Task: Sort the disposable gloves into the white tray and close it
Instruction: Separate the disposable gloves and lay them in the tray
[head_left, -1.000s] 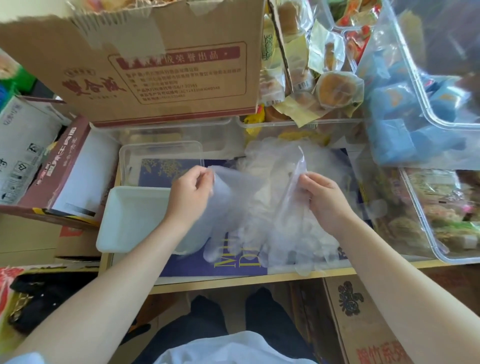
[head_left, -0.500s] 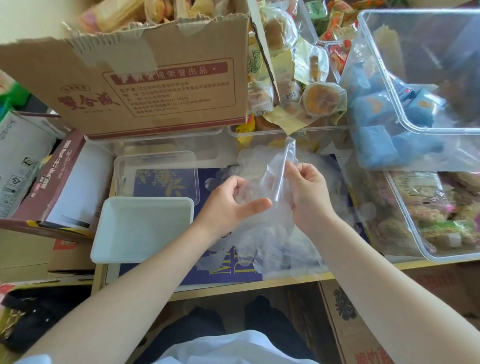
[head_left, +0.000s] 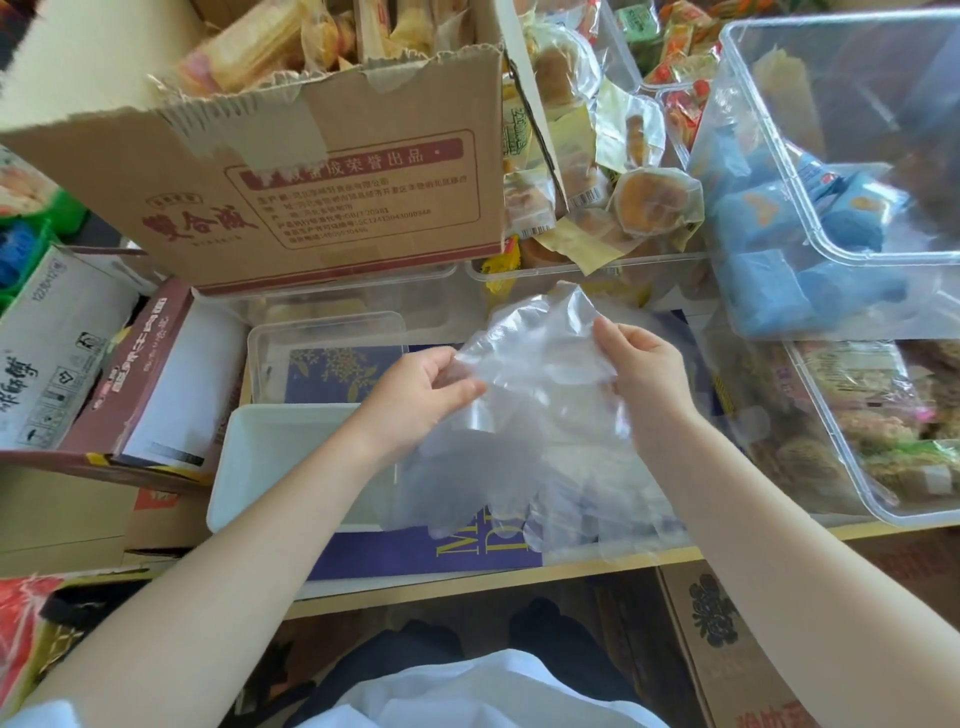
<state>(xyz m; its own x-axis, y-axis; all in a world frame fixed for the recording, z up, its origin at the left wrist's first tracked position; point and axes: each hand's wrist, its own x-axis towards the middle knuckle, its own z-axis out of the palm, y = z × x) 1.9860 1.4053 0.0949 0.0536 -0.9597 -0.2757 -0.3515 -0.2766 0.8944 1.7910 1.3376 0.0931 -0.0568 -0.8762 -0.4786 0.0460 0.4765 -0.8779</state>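
A clear disposable glove (head_left: 535, 364) is stretched between both hands above the table. My left hand (head_left: 421, 395) pinches its left edge, and my right hand (head_left: 644, 374) pinches its right edge. Its fingers hang down over a loose pile of clear gloves (head_left: 582, 499) on the dark blue mat. The white tray (head_left: 260, 457) sits at the left, partly under my left forearm. Its clear lid (head_left: 327, 332) lies just behind it.
A torn cardboard box (head_left: 322, 171) of snacks stands behind the tray. Clear bins (head_left: 852, 249) with packaged food crowd the right side. A brown carton (head_left: 135, 374) lies at the left. The table's front edge (head_left: 467, 584) runs below the mat.
My hands have moved apart and spread the glove flat between them. Half a second ago they were close together with the glove bunched up.
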